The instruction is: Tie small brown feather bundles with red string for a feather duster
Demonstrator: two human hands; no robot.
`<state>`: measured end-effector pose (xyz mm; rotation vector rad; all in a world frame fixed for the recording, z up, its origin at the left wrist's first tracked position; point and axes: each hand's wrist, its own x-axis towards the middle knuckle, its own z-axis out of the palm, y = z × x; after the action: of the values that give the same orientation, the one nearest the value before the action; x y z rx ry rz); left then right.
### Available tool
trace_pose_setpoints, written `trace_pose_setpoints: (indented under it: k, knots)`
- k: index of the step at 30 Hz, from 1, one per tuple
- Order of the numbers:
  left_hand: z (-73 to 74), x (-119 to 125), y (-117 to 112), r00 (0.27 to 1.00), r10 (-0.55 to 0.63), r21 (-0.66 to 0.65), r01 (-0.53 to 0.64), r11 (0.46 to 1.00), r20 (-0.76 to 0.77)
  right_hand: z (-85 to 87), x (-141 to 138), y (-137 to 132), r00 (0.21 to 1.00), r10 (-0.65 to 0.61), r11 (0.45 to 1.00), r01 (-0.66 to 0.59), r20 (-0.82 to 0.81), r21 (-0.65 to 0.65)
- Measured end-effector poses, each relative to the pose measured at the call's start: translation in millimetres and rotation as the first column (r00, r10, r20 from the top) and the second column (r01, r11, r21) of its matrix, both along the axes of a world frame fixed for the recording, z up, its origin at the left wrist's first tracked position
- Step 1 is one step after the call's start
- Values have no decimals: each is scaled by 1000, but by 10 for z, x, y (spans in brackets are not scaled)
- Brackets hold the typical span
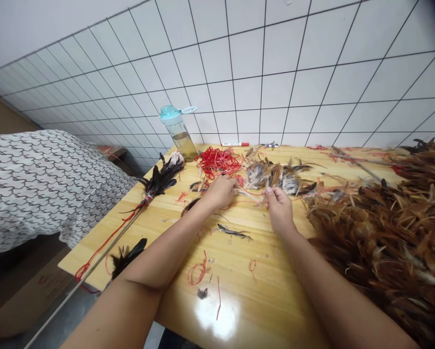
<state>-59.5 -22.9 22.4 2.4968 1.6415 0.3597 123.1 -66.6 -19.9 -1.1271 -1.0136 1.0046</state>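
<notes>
On table (268, 291), feather heap (380, 232) right, string tangle (219, 163) left of feather tufts (275, 175), bottle (184, 140) left of tangle, stick (101, 256) across near edge

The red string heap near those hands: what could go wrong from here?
The loose loops of the red string heap lie right by the left hand, so they might snag or knot.
The bottle stands near the table's edge with liquid in it; if knocked, it could fall or, should it leak, wet the string.
The thin stick juts past the edge, so a bump could pull its dark feathers off the table.
</notes>
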Motion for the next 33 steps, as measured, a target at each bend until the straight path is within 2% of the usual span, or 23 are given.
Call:
trace_pose_setpoints:
  k: [3,6,10,12,15,19,22,25,28,30,32,33]
  knots:
    - [92,-60,34,998,44,-21,-45,999,-43,-1,0,-2,1000,-1,1000,1,20,-12]
    - [256,-200,0,998,61,2,-61,998,-15,-7,-4,-2,997,9,1000,-8,75,-7]
    - [402,-393,-199,997,30,-133,-38,990,-66,-6,-16,-7,990,21,1000,-21,136,-1]
    - [385,-456,-318,992,-2,-173,-19,985,-123,-1,-22,-13,986,23,1000,-23,164,-7]
    - [271,-483,-441,978,-28,-139,-1,990,-207,0,-26,-19,976,31,1000,-29,217,-12]
    - [132,-423,-478,952,-10,-94,-19,995,-306,-16,-23,-14,965,42,999,-44,260,2]
    - [135,-394,-471,946,-16,-92,-14,996,-323,-29,-17,-3,963,52,998,-58,266,12]
    - [234,-420,-469,981,-3,-117,-21,993,-194,-38,-13,4,955,51,998,-59,291,17]
    - [365,-425,-456,990,61,-163,-40,986,127,-47,-14,6,949,39,998,-53,312,35]
    - [412,-360,-430,905,104,-254,5,967,413,-58,-17,9,949,39,997,-57,313,46]
    - [392,-229,-390,749,155,-359,118,926,645,-75,-22,16,950,47,996,-67,307,55]
    - [358,-145,-368,674,188,-403,177,898,714,-85,-24,21,952,52,996,-73,302,59]
